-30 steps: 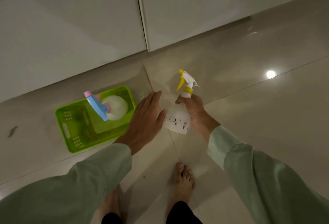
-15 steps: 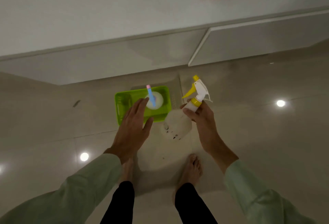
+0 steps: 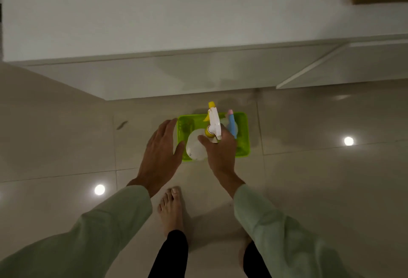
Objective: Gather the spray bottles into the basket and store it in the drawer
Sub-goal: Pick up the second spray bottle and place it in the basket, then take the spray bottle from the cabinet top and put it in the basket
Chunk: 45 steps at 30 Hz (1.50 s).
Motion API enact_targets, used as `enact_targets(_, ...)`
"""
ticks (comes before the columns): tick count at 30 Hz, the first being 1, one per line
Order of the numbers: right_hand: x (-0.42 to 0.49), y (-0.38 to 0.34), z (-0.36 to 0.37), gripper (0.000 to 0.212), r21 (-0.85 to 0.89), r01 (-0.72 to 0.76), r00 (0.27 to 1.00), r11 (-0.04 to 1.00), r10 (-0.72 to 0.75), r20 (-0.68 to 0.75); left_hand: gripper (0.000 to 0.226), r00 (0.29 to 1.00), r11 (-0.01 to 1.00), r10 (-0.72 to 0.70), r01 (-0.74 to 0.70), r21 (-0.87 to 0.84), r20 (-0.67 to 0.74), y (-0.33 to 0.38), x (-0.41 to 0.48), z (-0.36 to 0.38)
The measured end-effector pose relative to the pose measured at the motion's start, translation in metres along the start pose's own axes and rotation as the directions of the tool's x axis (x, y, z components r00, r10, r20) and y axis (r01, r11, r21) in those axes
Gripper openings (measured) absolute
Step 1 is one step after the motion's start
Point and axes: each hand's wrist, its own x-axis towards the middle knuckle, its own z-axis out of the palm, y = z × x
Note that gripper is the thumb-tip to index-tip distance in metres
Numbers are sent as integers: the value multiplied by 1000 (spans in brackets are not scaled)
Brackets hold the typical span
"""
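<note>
Over the green basket (image 3: 242,136) on the floor, the right hand (image 3: 220,154) now holds the yellow-nozzled spray bottle (image 3: 196,147) by its neck, moved from beside it; the left hand (image 3: 159,154) hovers open. A blue-topped bottle (image 3: 231,123) already sits inside.

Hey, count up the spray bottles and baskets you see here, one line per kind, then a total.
Spray bottles: 2, yellow-trigger bottle in the right hand, blue-trigger bottle in the basket
Baskets: 1, green basket on the floor
Total: 3
</note>
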Motion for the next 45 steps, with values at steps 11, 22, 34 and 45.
enact_targets(11, 36, 68, 83, 21, -282, 74, 993, 957, -97, -70, 62, 998, 1000, -20, 20, -11, 58, -64, 42, 15)
enact_targets(22, 23, 59, 58, 70, -303, 35, 992, 952, 3, 123, 62, 997, 1000, 5, -4, -15, 79, -50, 36, -8)
enact_targets(34, -15, -125, -42, 50, -151, 354, 935, 923, -344, 90, 60, 986, 983, 136, -147, -113, -102, 73, -5, -121)
enact_targets(45, 53, -324, -34, 45, -86, 486, 874, 870, -486, 13, 58, 933, 973, 181, -216, -83, -310, 123, 72, -241)
